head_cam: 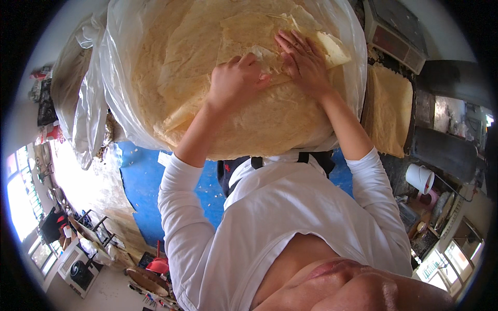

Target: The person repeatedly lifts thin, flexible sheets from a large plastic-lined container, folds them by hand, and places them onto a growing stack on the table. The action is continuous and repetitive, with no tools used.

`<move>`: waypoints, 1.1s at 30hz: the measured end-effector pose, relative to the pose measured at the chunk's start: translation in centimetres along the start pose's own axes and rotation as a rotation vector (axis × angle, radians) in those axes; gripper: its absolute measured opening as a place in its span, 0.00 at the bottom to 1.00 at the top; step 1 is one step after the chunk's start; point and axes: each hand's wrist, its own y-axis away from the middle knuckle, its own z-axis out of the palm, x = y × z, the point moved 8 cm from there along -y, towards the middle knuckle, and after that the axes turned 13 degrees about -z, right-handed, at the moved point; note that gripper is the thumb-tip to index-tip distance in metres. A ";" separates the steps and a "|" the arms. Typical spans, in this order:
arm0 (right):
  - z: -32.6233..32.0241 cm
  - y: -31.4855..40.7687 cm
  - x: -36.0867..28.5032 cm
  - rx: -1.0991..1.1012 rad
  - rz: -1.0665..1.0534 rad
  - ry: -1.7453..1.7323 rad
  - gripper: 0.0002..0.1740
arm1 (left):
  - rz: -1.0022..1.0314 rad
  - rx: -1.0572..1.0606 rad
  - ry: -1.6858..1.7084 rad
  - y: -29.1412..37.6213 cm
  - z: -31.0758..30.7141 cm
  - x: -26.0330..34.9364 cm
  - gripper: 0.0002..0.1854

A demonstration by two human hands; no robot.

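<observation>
Thin, yellowish-tan sheets, brittle at the edges, lie in a broad overlapping pile before me; I cannot tell their material. Clear plastic sheeting surrounds the pile. My left hand is above the middle of the pile, slightly blurred, with its fingers curled near a pale torn piece; whether it pinches that piece is unclear. To its right, my right hand lies nearly flat on the sheets with its fingers spread, beside a raised, lighter sheet edge.
A smaller stack of similar sheets lies at the right. Beyond it are a white bucket and a dark-topped box-like unit. More plastic hangs at the left. Blue floor covering with scattered scraps shows below.
</observation>
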 end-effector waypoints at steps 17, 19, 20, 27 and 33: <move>0.3 0.4 0.5 0.076 -0.023 0.018 0.26 | -0.314 -0.033 -0.079 -0.3 0.8 -0.1 0.08; 0.5 0.5 0.6 0.069 -0.023 0.014 0.26 | -0.541 -0.024 0.008 -0.4 -0.3 -3.0 0.11; 0.5 0.6 0.7 0.072 -0.023 0.008 0.26 | -0.643 -0.033 0.049 -0.4 -0.8 -4.7 0.13; 0.4 0.3 0.2 0.049 0.010 -0.044 0.25 | -0.907 0.148 -0.154 1.2 -8.0 -16.7 0.15; 0.3 0.2 0.0 0.031 0.023 -0.059 0.26 | -0.871 0.173 -0.499 3.1 -9.1 -16.2 0.15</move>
